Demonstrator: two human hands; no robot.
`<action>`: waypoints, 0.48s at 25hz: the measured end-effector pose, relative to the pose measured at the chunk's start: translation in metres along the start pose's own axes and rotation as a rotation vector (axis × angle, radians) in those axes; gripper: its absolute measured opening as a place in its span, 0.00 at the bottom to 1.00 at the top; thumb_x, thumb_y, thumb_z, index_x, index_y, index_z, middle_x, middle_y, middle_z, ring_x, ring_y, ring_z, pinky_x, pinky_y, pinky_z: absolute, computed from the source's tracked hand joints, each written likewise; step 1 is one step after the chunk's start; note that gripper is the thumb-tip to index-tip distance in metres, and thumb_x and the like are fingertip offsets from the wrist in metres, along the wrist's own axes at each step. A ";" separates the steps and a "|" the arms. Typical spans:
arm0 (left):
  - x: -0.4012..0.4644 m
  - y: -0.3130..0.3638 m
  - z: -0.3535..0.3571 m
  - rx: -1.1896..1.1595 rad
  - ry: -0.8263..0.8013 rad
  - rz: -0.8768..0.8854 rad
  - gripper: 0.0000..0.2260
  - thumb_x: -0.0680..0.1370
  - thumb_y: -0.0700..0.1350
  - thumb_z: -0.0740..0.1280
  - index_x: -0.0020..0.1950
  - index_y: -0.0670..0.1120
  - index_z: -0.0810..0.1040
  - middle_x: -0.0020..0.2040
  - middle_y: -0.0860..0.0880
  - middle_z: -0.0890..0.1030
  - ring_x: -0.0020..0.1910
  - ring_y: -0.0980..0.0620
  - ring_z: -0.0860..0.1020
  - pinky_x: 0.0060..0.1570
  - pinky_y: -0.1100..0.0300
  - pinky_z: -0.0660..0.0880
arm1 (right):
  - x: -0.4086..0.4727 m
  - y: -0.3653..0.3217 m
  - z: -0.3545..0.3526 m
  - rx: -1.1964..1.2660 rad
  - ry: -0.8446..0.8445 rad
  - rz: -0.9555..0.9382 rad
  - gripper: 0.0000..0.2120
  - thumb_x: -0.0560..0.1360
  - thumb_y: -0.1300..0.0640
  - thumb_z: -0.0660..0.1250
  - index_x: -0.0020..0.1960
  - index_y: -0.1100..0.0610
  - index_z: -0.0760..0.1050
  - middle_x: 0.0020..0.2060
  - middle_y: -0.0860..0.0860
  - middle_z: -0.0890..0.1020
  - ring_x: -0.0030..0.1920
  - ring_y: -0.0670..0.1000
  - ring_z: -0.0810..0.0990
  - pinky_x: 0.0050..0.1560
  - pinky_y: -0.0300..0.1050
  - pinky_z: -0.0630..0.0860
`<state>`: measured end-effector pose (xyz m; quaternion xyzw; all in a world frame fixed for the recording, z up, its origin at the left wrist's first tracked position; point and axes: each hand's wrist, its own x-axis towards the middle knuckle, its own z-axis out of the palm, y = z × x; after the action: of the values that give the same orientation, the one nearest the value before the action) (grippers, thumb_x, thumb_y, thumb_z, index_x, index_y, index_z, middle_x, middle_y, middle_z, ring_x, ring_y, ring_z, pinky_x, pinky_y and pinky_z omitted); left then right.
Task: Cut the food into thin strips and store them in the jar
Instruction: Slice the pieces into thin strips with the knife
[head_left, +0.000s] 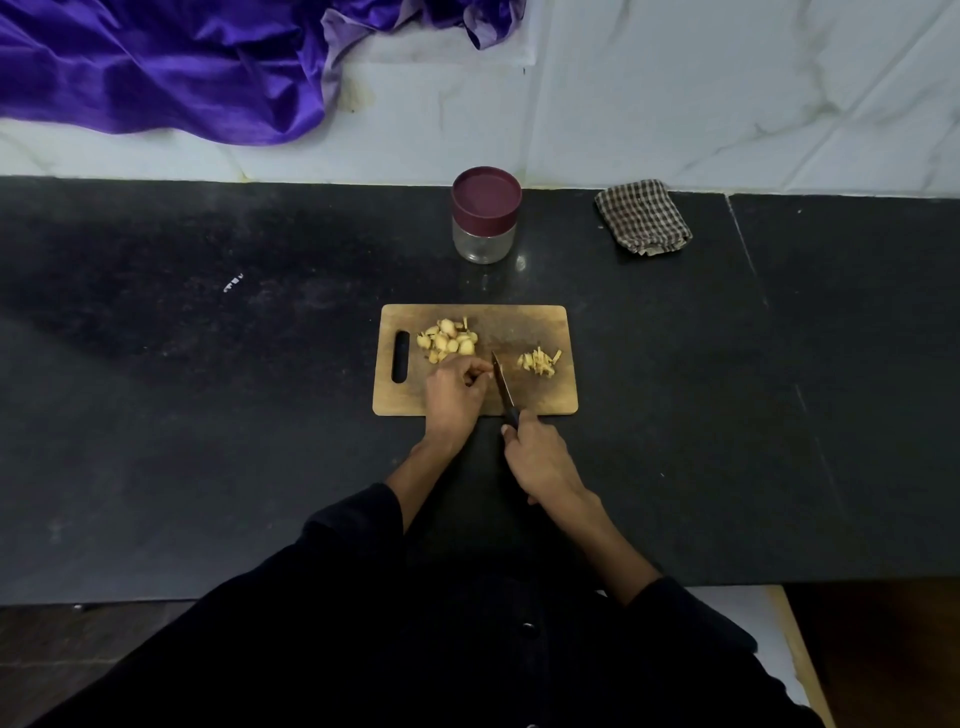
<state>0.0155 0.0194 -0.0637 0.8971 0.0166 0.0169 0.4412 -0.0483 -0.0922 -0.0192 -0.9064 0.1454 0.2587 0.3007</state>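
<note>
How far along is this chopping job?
Partly done. A small pile of thin strips lies on the cutting board. The right hand holds the knife beside the left hand, mid-cut. A bigger pile of slices waits, and the jar looks empty, lid on.

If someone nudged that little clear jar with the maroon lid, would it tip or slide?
The clear jar with the maroon lid looks empty, so probably light. It is squat and upright, so it would likely slide on the glossy black countertop rather than tip.
</note>
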 end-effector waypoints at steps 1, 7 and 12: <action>0.000 0.001 0.000 0.011 -0.005 0.001 0.05 0.74 0.37 0.70 0.48 0.44 0.83 0.47 0.49 0.80 0.37 0.63 0.73 0.40 0.75 0.70 | 0.000 0.001 0.000 -0.023 0.005 -0.002 0.15 0.83 0.51 0.56 0.65 0.59 0.68 0.56 0.58 0.79 0.55 0.59 0.80 0.52 0.59 0.80; 0.002 0.001 -0.001 0.032 -0.023 0.008 0.05 0.74 0.38 0.71 0.48 0.44 0.82 0.47 0.49 0.81 0.40 0.60 0.75 0.41 0.72 0.71 | 0.002 0.013 -0.013 -0.078 0.102 0.047 0.15 0.84 0.52 0.56 0.66 0.58 0.68 0.56 0.59 0.80 0.56 0.59 0.79 0.54 0.56 0.77; 0.002 0.001 -0.002 0.020 -0.040 0.006 0.05 0.74 0.38 0.71 0.48 0.44 0.83 0.46 0.49 0.80 0.40 0.59 0.74 0.43 0.69 0.72 | -0.002 0.013 -0.013 -0.104 0.124 0.010 0.14 0.84 0.53 0.56 0.66 0.58 0.67 0.55 0.58 0.80 0.56 0.59 0.79 0.52 0.55 0.76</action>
<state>0.0171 0.0204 -0.0615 0.9018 0.0053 0.0002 0.4322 -0.0507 -0.1096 -0.0151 -0.9343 0.1547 0.2109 0.2421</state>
